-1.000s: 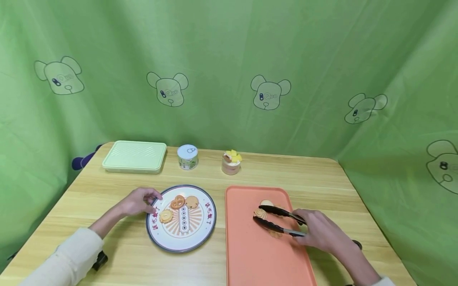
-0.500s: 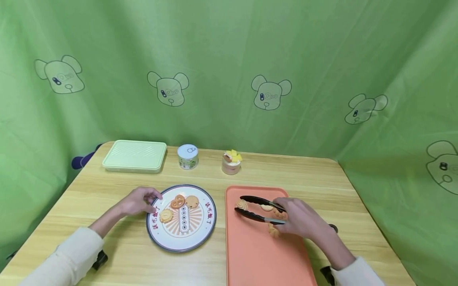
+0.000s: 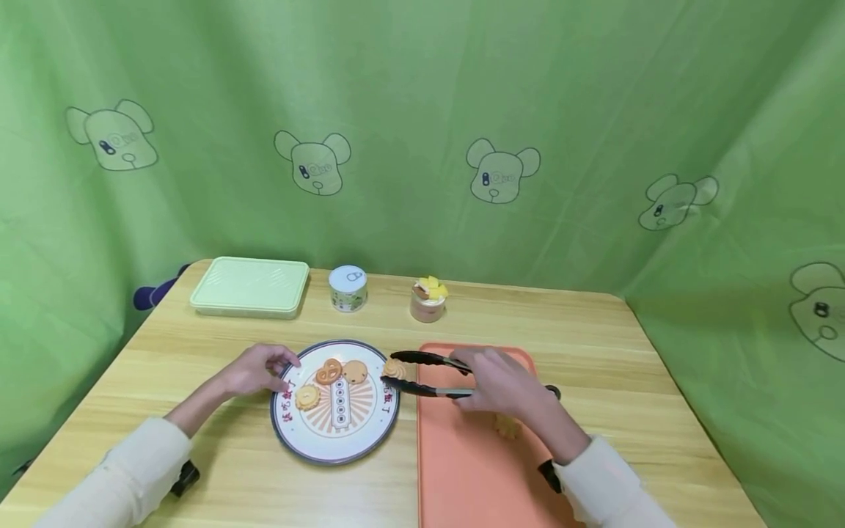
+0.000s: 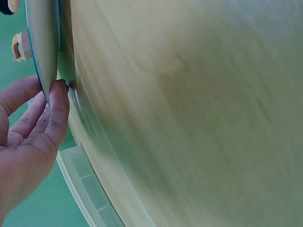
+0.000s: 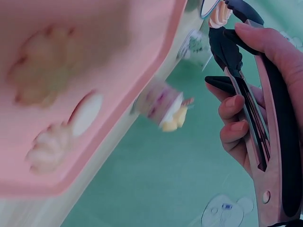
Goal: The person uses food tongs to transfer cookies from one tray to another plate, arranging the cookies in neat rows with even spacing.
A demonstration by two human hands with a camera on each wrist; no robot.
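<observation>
My right hand (image 3: 498, 381) grips black-and-silver tongs (image 3: 422, 389), whose black tips pinch a swirled cookie (image 3: 394, 369) by the right rim of the round plate (image 3: 317, 444). The same cookie (image 5: 220, 15) shows between the tips at the top of the right wrist view. On the plate are a pretzel-shaped cookie (image 3: 328, 372), a round dotted cookie (image 3: 354, 372) and a scalloped cookie (image 3: 307, 397). My left hand (image 3: 257, 369) pinches the plate's left rim between thumb and fingers; the left wrist view shows this hand (image 4: 35, 127) on the edge.
An orange tray (image 3: 462, 469) lies under my right forearm. It bears a flower-shaped cookie (image 3: 507, 427) and, in the right wrist view, a pale oval cookie (image 5: 86, 113). At the back stand a light green lidded box (image 3: 252, 286), a can (image 3: 348, 288) and a dessert cup (image 3: 428, 301).
My right hand has moved left from over the tray, carrying the swirled cookie in the tongs to the plate's right rim. My left hand stays at the plate.
</observation>
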